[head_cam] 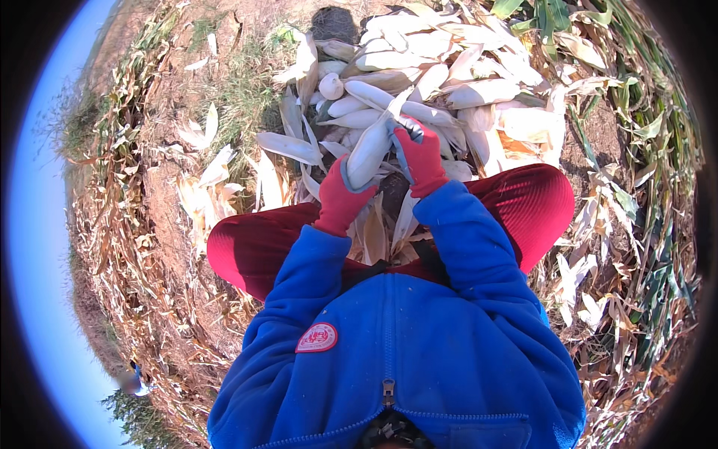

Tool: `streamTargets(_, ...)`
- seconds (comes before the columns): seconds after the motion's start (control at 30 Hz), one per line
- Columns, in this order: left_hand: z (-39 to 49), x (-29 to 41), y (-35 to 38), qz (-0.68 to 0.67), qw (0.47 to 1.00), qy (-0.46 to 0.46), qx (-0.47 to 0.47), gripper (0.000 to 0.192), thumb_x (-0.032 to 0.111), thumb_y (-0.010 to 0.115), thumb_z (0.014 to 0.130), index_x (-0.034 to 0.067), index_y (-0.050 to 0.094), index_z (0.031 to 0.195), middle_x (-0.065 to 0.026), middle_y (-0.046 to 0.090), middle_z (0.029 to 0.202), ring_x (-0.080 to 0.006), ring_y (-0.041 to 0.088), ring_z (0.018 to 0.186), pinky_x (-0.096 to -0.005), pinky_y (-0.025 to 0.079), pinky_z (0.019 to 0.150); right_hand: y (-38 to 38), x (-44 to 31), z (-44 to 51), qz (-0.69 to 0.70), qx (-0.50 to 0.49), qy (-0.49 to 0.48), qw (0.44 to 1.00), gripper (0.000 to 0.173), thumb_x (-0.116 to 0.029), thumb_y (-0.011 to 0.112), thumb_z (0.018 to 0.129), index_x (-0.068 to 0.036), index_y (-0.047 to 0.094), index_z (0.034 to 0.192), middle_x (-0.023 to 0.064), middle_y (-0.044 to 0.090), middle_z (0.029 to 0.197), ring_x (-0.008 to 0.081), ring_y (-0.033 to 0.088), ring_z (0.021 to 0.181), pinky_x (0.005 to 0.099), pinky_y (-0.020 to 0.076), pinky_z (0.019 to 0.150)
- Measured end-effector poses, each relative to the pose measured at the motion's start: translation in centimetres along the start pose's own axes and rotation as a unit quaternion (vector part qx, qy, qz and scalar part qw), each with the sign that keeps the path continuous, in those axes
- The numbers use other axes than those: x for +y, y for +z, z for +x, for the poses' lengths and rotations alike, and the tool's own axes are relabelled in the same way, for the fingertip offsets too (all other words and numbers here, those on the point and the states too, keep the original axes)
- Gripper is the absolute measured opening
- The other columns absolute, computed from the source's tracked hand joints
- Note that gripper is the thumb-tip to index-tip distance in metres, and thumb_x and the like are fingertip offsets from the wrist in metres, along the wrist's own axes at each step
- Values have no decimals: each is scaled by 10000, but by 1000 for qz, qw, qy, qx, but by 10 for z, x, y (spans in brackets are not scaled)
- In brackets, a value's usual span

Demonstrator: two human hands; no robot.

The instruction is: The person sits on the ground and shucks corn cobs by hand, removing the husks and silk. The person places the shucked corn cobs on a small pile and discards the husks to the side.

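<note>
An ear of corn in its pale husk (pixel 368 150) is held between my gloved hands, slanting up to the right over my crossed legs. Around its thick lower end my left hand (pixel 346 193) is closed, in a red and grey work glove. Near the narrower upper end, my right hand (pixel 417 149) grips the husk, its fingers curled and partly hidden. Beyond the hands lies a heap of corn ears in pale husks (pixel 398 59), some touching the held ear in the view. Loose husk leaves (pixel 374 233) lie between my legs.
Dry husks (pixel 205 196) lie on the soil at left, beside green grass (pixel 241 106). Rows of cut corn stalks (pixel 662 168) run along the right, with dry stalks (pixel 126 224) at far left. A small, blurred figure, perhaps a person (pixel 133 381), is at the lower left.
</note>
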State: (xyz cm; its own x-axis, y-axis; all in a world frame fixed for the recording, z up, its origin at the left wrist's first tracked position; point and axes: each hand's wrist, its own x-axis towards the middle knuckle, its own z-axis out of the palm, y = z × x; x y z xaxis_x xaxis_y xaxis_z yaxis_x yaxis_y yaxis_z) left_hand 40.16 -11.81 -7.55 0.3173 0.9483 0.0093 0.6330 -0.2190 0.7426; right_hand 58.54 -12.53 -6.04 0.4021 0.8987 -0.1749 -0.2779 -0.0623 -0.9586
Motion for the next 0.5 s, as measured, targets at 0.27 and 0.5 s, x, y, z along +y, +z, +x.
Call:
streamTargets(0.27, 0, -9, 2, 52, 998, 28, 35, 816, 305, 853, 569, 27, 491, 1245, -163, 594, 1155, -332, 600, 1042, -399, 496, 864, 1, 5, -1, 114, -9, 25, 993, 244, -127, 541, 950, 5, 614, 1142, 5, 630, 907, 54, 544, 775, 219, 469, 684)
streamTargets(0.5, 10, -2, -20, -13, 999, 17, -38, 787, 252, 859, 559, 35, 523, 1237, -156, 615, 1143, -308, 620, 1028, -382, 503, 864, 0, 2, 7, 9, -67, -82, 994, 219, -141, 545, 936, 8, 626, 1074, 78, 663, 908, 97, 606, 789, 254, 499, 701)
